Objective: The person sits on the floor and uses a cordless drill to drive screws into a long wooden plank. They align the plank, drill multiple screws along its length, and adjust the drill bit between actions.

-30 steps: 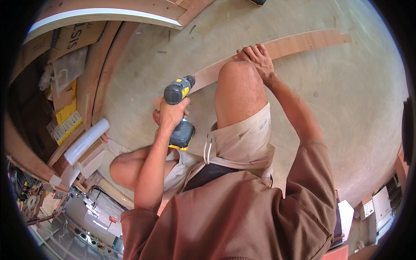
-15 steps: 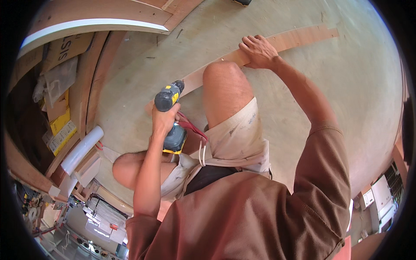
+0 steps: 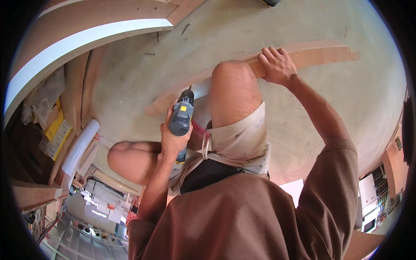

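Observation:
My left hand [image 3: 175, 132] is closed around the grip of a grey and black cordless drill [image 3: 183, 115] with a yellow label on top. Its thin bit points away from me, toward a long, thin wooden strip [image 3: 320, 55]; whether the tip touches the wood I cannot tell. Light falls on the strip just beyond the bit. My right hand [image 3: 278, 67] grips the strip right of my raised knee, fingers over its far edge. The knee hides part of the strip's middle.
A wooden frame with a white edge [image 3: 99, 37] curves in at the upper left. Below it are a yellow labelled package [image 3: 58, 134] and a roll of clear film [image 3: 81, 147]. Dark slivers [image 3: 185, 29] lie on the concrete floor [image 3: 312, 99]. A black object [image 3: 271, 2] shows at the top.
The drill has swung from pointing up-right to nearly straight ahead and moved slightly right. My right hand and the strip sit lower and farther right in view; the strip now shows a broader, tilted side.

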Available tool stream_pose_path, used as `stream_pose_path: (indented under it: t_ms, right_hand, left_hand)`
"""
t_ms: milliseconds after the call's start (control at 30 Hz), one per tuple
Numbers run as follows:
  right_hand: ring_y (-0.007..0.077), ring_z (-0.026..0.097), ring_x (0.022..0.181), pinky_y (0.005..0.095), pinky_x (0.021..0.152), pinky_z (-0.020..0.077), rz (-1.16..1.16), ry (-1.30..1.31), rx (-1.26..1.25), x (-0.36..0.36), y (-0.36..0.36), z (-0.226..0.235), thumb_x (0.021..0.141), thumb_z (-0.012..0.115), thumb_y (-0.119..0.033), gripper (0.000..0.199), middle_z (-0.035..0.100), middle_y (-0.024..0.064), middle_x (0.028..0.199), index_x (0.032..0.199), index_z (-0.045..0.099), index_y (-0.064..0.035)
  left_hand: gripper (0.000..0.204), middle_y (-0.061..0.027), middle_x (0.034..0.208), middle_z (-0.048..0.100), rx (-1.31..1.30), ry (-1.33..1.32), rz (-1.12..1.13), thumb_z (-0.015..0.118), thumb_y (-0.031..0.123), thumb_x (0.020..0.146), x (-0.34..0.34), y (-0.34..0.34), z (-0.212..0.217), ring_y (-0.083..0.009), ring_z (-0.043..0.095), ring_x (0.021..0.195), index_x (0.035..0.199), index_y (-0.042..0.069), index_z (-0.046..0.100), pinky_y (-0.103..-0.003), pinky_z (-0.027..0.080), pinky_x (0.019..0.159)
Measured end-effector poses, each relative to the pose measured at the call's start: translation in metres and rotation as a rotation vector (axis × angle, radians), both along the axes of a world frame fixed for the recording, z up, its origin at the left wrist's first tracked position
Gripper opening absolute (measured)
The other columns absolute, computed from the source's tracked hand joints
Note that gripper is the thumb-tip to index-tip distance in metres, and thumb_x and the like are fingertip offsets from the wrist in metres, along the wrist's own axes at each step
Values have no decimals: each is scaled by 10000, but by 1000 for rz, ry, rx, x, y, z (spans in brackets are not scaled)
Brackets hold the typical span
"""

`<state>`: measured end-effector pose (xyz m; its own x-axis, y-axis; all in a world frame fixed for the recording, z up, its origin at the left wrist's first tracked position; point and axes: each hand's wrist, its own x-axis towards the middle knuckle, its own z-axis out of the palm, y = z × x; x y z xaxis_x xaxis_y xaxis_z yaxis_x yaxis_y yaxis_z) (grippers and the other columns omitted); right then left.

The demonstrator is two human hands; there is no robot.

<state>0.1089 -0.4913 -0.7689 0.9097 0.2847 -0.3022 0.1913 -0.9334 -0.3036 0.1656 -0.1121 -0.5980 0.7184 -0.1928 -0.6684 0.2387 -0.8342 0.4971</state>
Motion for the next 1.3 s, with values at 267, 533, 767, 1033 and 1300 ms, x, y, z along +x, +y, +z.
stream_pose_path:
  t_ms: [267,533,767,1033,1300]
  right_hand:
    - [204,585,1045,388,864,450,-21,-6,15,-6,-3,2,734,782,-286,420,549,29,1041,1061,576,-123]
    - [206,586,1054,393,868,449,-34,-5,12,-8,-12,7,712,793,-259,433,562,25,1065,1060,573,-126]
    - [219,587,1079,406,876,438,-61,87,-4,-10,-12,14,709,809,-265,449,567,29,1088,1073,581,-131]
    - [228,588,1090,412,902,440,-32,44,-16,-14,-12,10,694,842,-305,517,568,46,1102,1107,589,-124]
    - [253,588,1060,419,878,439,13,-63,-52,-7,-15,-12,728,833,-363,510,561,62,1089,1104,593,-117]
  left_hand:
    - [770,-192,1247,721,-9,47,-30,747,59,834,-1,2,4,-363,736,1115,1541,85,442,-425,583,951]
    - [753,-157,1232,726,-67,83,-42,729,20,830,3,-2,12,-320,754,1087,1528,73,453,-413,592,936]
    - [894,-204,1172,747,-95,119,2,805,57,787,5,-4,18,-374,751,1079,1579,129,396,-437,617,909]
    - [842,-208,1238,726,-46,108,-14,779,91,805,6,3,15,-418,723,1088,1563,130,414,-465,608,905]
    - [700,-253,1217,723,0,26,-26,759,141,844,15,-8,9,-457,688,1132,1485,112,479,-500,559,967]
